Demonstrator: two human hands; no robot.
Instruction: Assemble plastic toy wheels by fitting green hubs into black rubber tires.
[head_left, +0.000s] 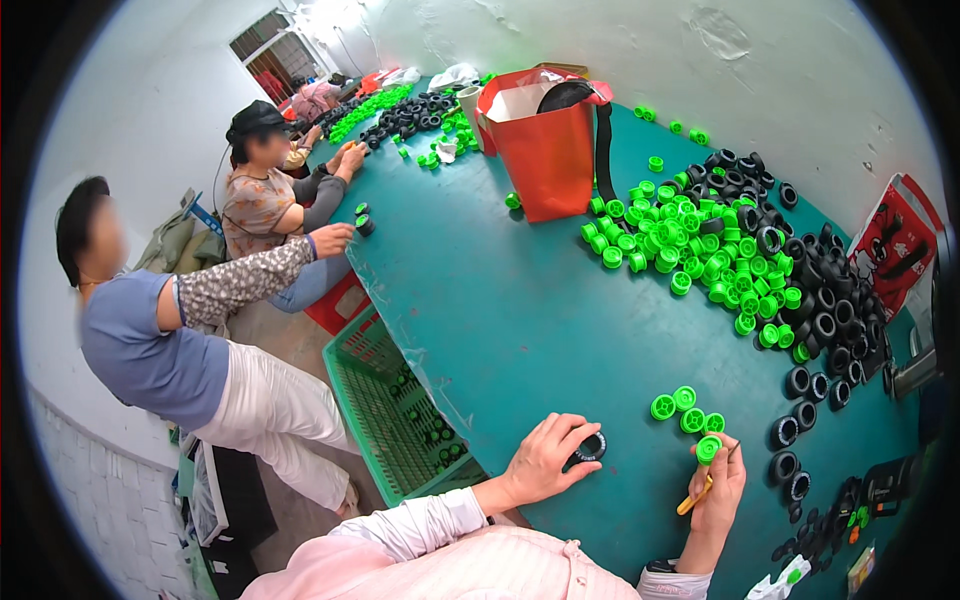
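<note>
My left hand point(545, 460) is closed around a small black tire point(592, 446) near the table's front edge. Between the fingertips of my right hand point(722, 492) is a bright green wheel hub point(708, 449). That same hand also keeps a yellow-handled tool point(694, 497) against its palm; the tool's working end is hidden. Just beyond the hub lie several loose green hubs point(684, 397). A gap of bare table separates the tire from the held hub.
A green table point(460, 270) carries a heap of green hubs point(690, 240) and black tires point(835, 290) at right. A red bag point(548, 150) stands farther back. At left, a green crate point(365, 440) holds finished-looking wheels; two people point(165, 330) work along that side.
</note>
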